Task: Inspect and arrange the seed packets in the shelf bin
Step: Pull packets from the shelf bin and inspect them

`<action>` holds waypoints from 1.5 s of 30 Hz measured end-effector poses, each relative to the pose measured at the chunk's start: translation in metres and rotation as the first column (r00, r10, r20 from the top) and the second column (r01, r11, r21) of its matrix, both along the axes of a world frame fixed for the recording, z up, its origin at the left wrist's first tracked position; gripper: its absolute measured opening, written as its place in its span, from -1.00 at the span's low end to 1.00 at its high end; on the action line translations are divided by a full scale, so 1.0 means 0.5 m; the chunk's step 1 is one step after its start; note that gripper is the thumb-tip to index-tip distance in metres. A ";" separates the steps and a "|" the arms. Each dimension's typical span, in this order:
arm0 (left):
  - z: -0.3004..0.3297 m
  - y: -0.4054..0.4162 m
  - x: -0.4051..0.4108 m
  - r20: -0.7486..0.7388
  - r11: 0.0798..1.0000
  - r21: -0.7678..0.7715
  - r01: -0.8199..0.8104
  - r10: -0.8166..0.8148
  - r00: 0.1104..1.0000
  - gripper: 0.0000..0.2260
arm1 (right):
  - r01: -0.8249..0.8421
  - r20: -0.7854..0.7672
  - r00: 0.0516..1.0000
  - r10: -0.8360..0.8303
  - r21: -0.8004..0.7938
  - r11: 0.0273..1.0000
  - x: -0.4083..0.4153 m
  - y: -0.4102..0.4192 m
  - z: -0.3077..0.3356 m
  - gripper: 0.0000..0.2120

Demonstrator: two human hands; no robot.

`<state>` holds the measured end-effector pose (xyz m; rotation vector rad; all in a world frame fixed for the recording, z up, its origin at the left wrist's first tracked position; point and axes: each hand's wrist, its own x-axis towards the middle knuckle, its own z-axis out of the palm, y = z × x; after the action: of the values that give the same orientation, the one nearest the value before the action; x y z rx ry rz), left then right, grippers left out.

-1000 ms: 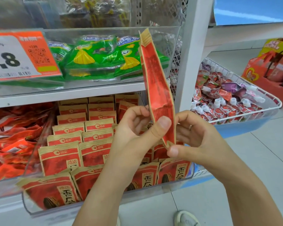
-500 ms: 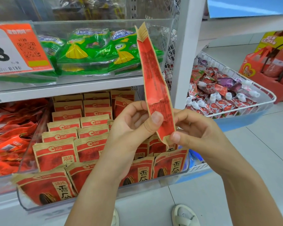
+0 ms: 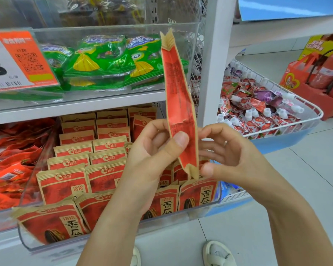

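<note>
Held seed packet [image 3: 178, 104]: red and kraft-brown, upright, seen edge-on, gusset side facing the camera, above the near right part of the shelf bin.

Left hand [image 3: 152, 156]: grips the packet's lower half, thumb pressed on the red face, fingers curled behind it.

Right hand [image 3: 225, 152]: fingers curled at the packet's right edge, thumb tip just beside the bottom seal; whether it truly pinches the packet cannot be told.

Shelf bin [image 3: 112, 233]: clear plastic, on the lower shelf, near centre. Holds seed packets in rows [image 3: 87, 169], same red and brown design, standing and leaning back, running from near to far. Near-row packets show a dark seed picture and printed characters.

Left of the bin: loose red packets [image 3: 10, 166] in a heap.

Upper shelf: clear bin with green packets [image 3: 102, 60]; orange and white price tag [image 3: 17, 60] on its front at far left.

Right of the white shelf post [image 3: 213, 60]: white wire basket [image 3: 296, 120] with small spouted pouches [image 3: 258, 110], red and purple.

Far right, on the floor: red holder with fire extinguishers [image 3: 327, 73].

Bottom edge: light-coloured sandals [image 3: 217, 254] on the tiled floor.
</note>
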<state>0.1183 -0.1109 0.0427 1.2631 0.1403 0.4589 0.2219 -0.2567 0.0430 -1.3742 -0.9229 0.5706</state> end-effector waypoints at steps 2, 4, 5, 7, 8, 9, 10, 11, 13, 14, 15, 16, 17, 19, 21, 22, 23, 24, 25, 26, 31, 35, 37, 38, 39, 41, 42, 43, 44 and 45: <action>0.004 0.005 -0.007 -0.007 0.997 -0.032 0.065 -0.065 0.998 -0.29 | 0.092 -0.058 0.994 -0.088 0.072 0.993 0.002 0.000 0.001 -0.38; 0.008 0.011 -0.014 -0.023 0.992 -0.046 0.119 -0.121 0.992 -0.34 | 0.190 -0.066 0.981 -0.184 0.098 0.977 0.005 0.003 0.003 -0.38; 0.010 0.013 -0.017 -0.029 0.990 -0.040 0.138 -0.139 0.990 -0.34 | 0.205 -0.063 0.978 -0.199 0.100 0.974 0.005 0.005 0.005 -0.39; 0.014 0.014 -0.019 -0.027 0.986 -0.038 0.164 -0.165 0.986 -0.38 | 0.214 -0.050 0.976 -0.210 0.101 0.972 0.004 0.005 0.007 -0.41; 0.014 0.014 -0.019 -0.026 0.984 -0.050 0.172 -0.173 0.985 -0.43 | 0.230 -0.044 0.973 -0.227 0.104 0.968 0.003 0.003 0.007 -0.44; 0.011 0.015 -0.019 -0.031 0.983 -0.064 0.172 -0.174 0.984 -0.49 | 0.251 -0.040 0.968 -0.248 0.101 0.963 0.002 0.002 0.009 -0.49; 0.011 0.015 -0.019 -0.042 0.983 -0.075 0.168 -0.171 0.984 -0.54 | 0.265 -0.043 0.964 -0.262 0.091 0.960 0.002 0.002 0.009 -0.52; 0.009 0.016 -0.018 -0.053 0.983 -0.081 0.166 -0.171 0.984 -0.58 | 0.265 -0.060 0.963 -0.261 0.080 0.961 0.002 0.002 0.009 -0.54; 0.011 0.015 -0.019 -0.064 0.983 -0.088 0.162 -0.168 0.984 -0.58 | 0.236 -0.117 0.967 -0.226 0.082 0.968 0.001 0.002 0.009 -0.52; 0.013 0.015 -0.019 -0.063 0.983 -0.092 0.157 -0.163 0.985 -0.60 | 0.222 -0.134 0.969 -0.210 0.090 0.971 0.001 0.002 0.010 -0.48; 0.016 0.016 -0.020 -0.061 0.986 -0.088 0.143 -0.149 0.987 -0.61 | 0.215 -0.133 0.970 -0.202 0.095 0.972 -0.001 0.002 0.011 -0.44; 0.019 0.015 -0.020 -0.066 0.990 -0.072 0.123 -0.128 0.990 -0.56 | 0.220 -0.114 0.971 -0.210 0.094 0.971 -0.002 0.002 0.012 -0.44; 0.021 0.013 -0.020 -0.077 0.994 -0.042 0.102 -0.105 0.991 -0.49 | 0.238 -0.089 0.969 -0.231 0.089 0.967 -0.003 0.002 0.014 -0.45; 0.024 0.008 -0.020 -0.100 0.998 0.027 0.053 -0.050 0.994 -0.41 | 0.262 -0.059 0.965 -0.257 0.087 0.961 -0.005 0.004 0.014 -0.48; 0.023 0.006 -0.020 -0.103 0.999 0.046 0.023 -0.018 0.994 -0.49 | 0.275 -0.049 0.961 -0.272 0.097 0.956 -0.006 0.007 0.013 -0.43; 0.023 0.004 -0.020 -0.104 0.998 0.054 0.019 -0.013 0.994 -0.52 | 0.284 -0.040 0.959 -0.281 0.100 0.954 -0.006 0.008 0.012 -0.35; 0.022 0.003 -0.019 -0.105 0.998 0.068 0.017 -0.010 0.994 -0.54 | 0.286 -0.030 0.958 -0.285 0.100 0.953 -0.006 0.008 0.012 -0.25; 0.021 0.003 -0.017 -0.108 0.997 0.080 0.019 -0.011 0.994 -0.56 | 0.284 -0.023 0.959 -0.283 0.101 0.953 -0.006 0.007 0.012 -0.18; 0.020 0.003 -0.017 -0.112 0.996 0.089 0.025 -0.015 0.994 -0.58 | 0.277 -0.021 0.961 -0.276 0.103 0.955 -0.006 0.006 0.013 -0.16; 0.020 0.003 -0.017 -0.117 0.995 0.095 0.032 -0.021 0.993 -0.59 | 0.268 -0.029 0.964 -0.266 0.110 0.957 -0.006 0.005 0.013 -0.22; 0.022 0.002 -0.018 -0.132 0.992 0.116 0.049 -0.033 0.991 -0.71 | 0.345 -0.148 0.934 -0.325 0.138 0.928 -0.013 0.006 0.022 -0.78; 0.024 -0.002 -0.021 -0.137 0.990 0.113 0.087 -0.071 0.988 -0.77 | 0.442 -0.197 0.893 -0.405 0.215 0.871 -0.020 0.009 0.029 -0.80; 0.027 -0.004 -0.023 -0.136 0.987 0.131 0.097 -0.079 0.988 -0.81 | 0.464 -0.223 0.881 -0.417 0.236 0.854 -0.019 0.010 0.029 -0.80; 0.029 -0.006 -0.024 -0.139 0.984 0.147 0.097 -0.077 0.987 -0.80 | 0.470 -0.235 0.877 -0.419 0.243 0.848 -0.019 0.010 0.030 -0.81; 0.031 -0.009 -0.024 -0.139 0.982 0.165 0.091 -0.068 0.988 -0.78 | 0.477 -0.242 0.873 -0.423 0.244 0.845 -0.020 0.011 0.030 -0.82; 0.031 -0.013 -0.019 -0.124 0.979 0.198 0.054 -0.029 0.992 -0.72 | 0.495 -0.230 0.865 -0.445 0.250 0.832 -0.023 0.012 0.030 -0.86; 0.029 -0.015 -0.016 -0.103 0.978 0.210 0.009 0.013 0.995 -0.68 | 0.502 -0.208 0.863 -0.460 0.259 0.825 -0.026 0.014 0.031 -0.89; 0.026 -0.015 -0.014 -0.064 0.967 0.246 -0.058 0.076 0.995 -0.64 | 0.503 -0.178 0.864 -0.470 0.273 0.820 -0.028 0.016 0.031 -0.93; 0.024 -0.015 -0.013 -0.012 0.942 0.307 -0.133 0.143 0.990 -0.62 | 0.498 -0.143 0.867 -0.477 0.288 0.818 -0.031 0.019 0.031 -0.95; 0.022 -0.016 -0.013 0.047 0.902 0.383 -0.200 0.197 0.979 -0.64 | 0.490 -0.113 0.870 -0.480 0.300 0.819 -0.035 0.023 0.030 -0.92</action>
<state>0.1120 -0.1188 0.0539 1.6436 0.1799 0.6914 0.2041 -0.2452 0.0581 -1.2327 -0.5682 0.0432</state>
